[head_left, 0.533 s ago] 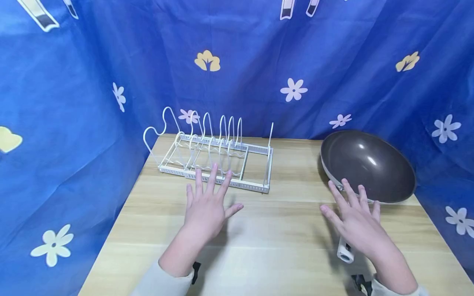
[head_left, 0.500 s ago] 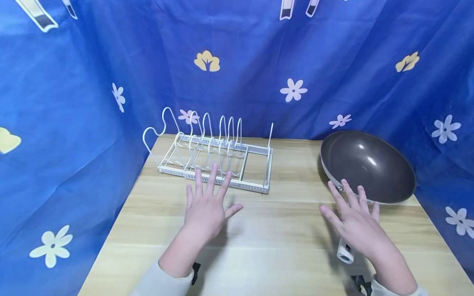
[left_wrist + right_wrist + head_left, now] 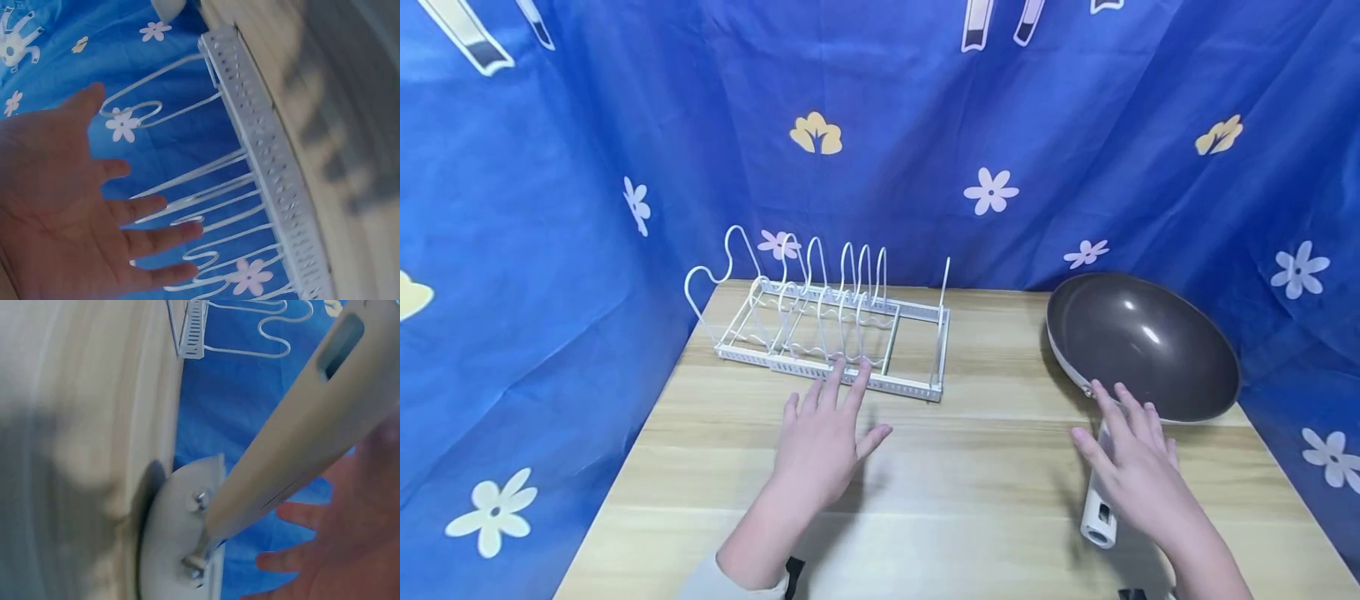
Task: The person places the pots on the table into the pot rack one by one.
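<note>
A dark-lined frying pan (image 3: 1142,346) with a pale outside sits at the back right, its cream handle (image 3: 1099,512) pointing toward me. My right hand (image 3: 1138,471) hovers just right of the handle, fingers spread and holding nothing; the right wrist view shows the handle (image 3: 300,425) beside the hand with a gap between. At the back left stands a white wire pan rack (image 3: 827,333) with several upright loops. In front of it my left hand (image 3: 820,446) is held above the table, fingers extended and holding nothing. The left wrist view shows it apart from the rack's perforated rail (image 3: 265,156).
The wooden table (image 3: 977,483) carries the rack and the pan, with bare wood between them. A blue patterned cloth (image 3: 895,142) hangs behind and along both sides, close to the pan's right edge.
My right hand has shifted slightly right and its fingers have drawn closer together, uncovering more of the handle. The left fingers have also narrowed a little. The head view has tilted slightly up.
</note>
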{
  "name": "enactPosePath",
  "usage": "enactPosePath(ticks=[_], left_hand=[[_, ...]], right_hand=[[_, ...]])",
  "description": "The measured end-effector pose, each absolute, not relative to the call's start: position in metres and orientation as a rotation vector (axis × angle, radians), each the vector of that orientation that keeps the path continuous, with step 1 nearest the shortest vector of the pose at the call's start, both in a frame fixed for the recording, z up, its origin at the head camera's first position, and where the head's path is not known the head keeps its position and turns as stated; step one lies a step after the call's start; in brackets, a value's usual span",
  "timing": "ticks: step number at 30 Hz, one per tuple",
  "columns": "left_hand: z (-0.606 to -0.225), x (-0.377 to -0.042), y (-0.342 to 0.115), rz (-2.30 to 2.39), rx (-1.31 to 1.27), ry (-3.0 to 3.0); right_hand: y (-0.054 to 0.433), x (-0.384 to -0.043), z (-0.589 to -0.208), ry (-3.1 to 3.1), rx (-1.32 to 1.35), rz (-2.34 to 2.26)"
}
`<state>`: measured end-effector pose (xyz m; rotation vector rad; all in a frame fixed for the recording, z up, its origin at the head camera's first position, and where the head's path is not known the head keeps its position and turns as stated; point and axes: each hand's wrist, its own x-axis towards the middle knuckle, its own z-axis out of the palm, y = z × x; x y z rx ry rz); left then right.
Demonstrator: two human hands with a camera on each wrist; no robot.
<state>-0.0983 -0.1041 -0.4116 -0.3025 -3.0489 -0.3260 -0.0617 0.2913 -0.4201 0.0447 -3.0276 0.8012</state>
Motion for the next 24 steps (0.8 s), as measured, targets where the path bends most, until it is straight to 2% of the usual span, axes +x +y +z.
enactPosePath(ticks=[11,18,24], left_hand=[[-0.431,-0.088,-0.065,-0.809,-0.478,-3.033],[-0.432,-0.087,-0.025,-1.171,-0.654,-3.077],[-0.434,-0.096,0.009,-1.320,-0.821,-3.112]], right_hand=[[0.324,-0.059,-0.445,-2.797,-0.363,1.120],[0.329,-0.067,-0.458,-2.660,-0.574,1.609],[0.334,-0.071,-0.471,-2.540,-0.623,1.964]])
